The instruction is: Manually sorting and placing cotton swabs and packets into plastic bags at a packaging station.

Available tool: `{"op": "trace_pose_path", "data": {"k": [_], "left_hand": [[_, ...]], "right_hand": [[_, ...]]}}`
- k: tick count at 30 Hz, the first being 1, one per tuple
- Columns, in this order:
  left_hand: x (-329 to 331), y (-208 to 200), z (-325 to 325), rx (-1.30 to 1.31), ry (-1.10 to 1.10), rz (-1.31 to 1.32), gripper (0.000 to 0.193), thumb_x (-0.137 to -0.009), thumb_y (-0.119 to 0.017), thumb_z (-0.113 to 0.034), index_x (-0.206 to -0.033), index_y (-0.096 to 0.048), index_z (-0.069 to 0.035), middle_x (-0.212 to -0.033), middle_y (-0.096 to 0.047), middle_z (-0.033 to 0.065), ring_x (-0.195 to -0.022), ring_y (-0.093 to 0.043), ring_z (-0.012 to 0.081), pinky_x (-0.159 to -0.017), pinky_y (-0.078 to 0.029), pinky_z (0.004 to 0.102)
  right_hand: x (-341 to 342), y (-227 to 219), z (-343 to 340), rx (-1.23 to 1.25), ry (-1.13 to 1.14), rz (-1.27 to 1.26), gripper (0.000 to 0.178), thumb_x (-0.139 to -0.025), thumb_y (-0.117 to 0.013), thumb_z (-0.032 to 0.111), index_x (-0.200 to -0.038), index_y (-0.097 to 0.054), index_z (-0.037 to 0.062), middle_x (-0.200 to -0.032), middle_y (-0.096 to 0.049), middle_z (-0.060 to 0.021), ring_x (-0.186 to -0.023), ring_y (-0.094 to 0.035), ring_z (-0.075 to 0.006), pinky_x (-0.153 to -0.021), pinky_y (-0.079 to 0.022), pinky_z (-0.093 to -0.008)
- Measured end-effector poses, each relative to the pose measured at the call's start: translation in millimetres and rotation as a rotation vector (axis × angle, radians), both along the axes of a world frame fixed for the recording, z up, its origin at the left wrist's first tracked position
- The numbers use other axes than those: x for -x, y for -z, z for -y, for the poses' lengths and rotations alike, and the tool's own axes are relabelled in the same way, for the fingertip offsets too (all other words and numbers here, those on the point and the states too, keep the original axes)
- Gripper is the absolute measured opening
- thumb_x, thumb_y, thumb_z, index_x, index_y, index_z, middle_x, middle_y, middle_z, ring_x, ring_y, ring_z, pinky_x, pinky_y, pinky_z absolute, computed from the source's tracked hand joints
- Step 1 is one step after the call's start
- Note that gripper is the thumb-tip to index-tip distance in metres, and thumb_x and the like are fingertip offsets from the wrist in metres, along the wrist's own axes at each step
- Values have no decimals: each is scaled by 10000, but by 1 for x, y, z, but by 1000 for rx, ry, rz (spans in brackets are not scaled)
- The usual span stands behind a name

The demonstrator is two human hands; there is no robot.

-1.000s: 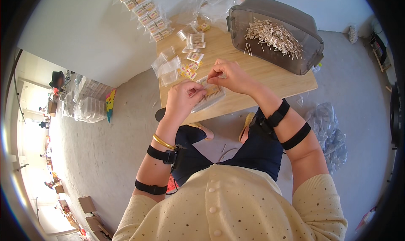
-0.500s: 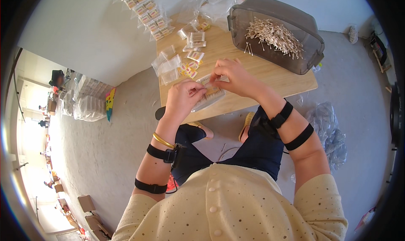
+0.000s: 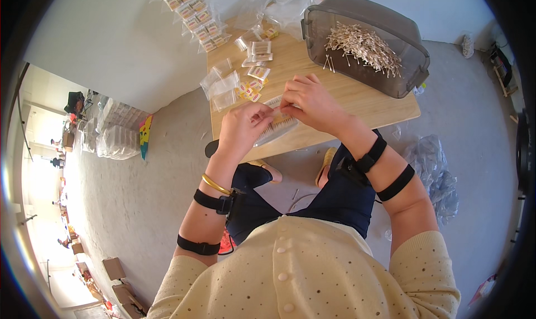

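Note:
Over the table's near side, my left hand (image 3: 239,128) and my right hand (image 3: 314,104) meet with fingertips pinched. Whatever small piece lies between them is too small and covered to name. Directly beneath the fingers lies a clear, shallow plastic holder (image 3: 277,132) with a row of cotton swabs, partly hidden by both hands. Beyond my left hand are several small yellow and white cards (image 3: 250,90) and flat clear plastic bags (image 3: 224,91). Further back sit bundles of cotton swabs (image 3: 260,50) in clear wrapping.
A grey translucent bin (image 3: 375,16) lies tipped toward me at the back right, with a heap of loose cotton swabs (image 3: 363,46) inside. Filled packs (image 3: 195,18) stand in rows at the far left of the wooden table (image 3: 385,109). Crumpled clear plastic (image 3: 435,176) lies on the floor at right.
My fingers have shifted slightly over the holder, the right hand turning a little. Both hands stay pinched close together, and the things on the table have not moved.

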State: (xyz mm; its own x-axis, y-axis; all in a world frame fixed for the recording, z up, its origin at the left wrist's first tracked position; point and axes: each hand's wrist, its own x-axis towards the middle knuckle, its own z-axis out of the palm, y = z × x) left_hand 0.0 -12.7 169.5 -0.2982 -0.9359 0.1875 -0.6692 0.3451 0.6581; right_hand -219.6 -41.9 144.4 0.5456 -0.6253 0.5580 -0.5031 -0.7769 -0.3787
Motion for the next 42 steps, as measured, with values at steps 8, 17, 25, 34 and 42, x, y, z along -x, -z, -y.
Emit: {"op": "trace_pose_path", "data": {"k": [8, 17, 25, 34, 42], "left_hand": [[7, 3, -1, 16, -56, 24, 109, -830, -759, -77, -902, -709, -13, -846, -714, 85, -773, -700, 166, -727, -557, 296], [8, 7, -3, 67, -70, -3, 88, -830, -744, -85, -862, -686, -26, -818, -682, 77, -756, -684, 190, -709, -544, 309], [-22, -2, -18, 171, -109, 112, 100, -816, -763, -88, -860, -689, -37, -809, -655, 67, -735, -650, 204, -672, -522, 321], [-68, 5, -29, 192, -176, 112, 108, -823, -770, -111, -838, -682, -53, -810, -671, 41, -719, -670, 193, -653, -535, 312], [-80, 7, -32, 112, -215, 80, 85, -821, -755, -66, -855, -689, -25, -798, -658, 74, -735, -654, 195, -663, -531, 312]], "right_hand": [[-4, 1, -2, -2, 13, 47, 74, -808, -730, 124, -816, -657, 111, -855, -575, -10, -927, -551, -218, -875, -388, -384], [-7, 8, -2, -13, 49, 96, 110, -798, -739, 124, -822, -631, 125, -873, -569, 2, -920, -556, -206, -857, -368, -379], [10, 7, 0, -54, 107, 91, 110, -807, -746, 130, -820, -637, 124, -857, -576, 8, -895, -561, -193, -878, -363, -369], [26, 3, 4, -208, 136, 51, 105, -835, -734, 165, -816, -648, 109, -828, -597, -13, -900, -584, -214, -913, -373, -388], [28, 1, 6, -325, 120, 94, 158, -864, -742, 171, -803, -636, 70, -815, -598, -24, -839, -605, -184, -899, -381, -351]]}}
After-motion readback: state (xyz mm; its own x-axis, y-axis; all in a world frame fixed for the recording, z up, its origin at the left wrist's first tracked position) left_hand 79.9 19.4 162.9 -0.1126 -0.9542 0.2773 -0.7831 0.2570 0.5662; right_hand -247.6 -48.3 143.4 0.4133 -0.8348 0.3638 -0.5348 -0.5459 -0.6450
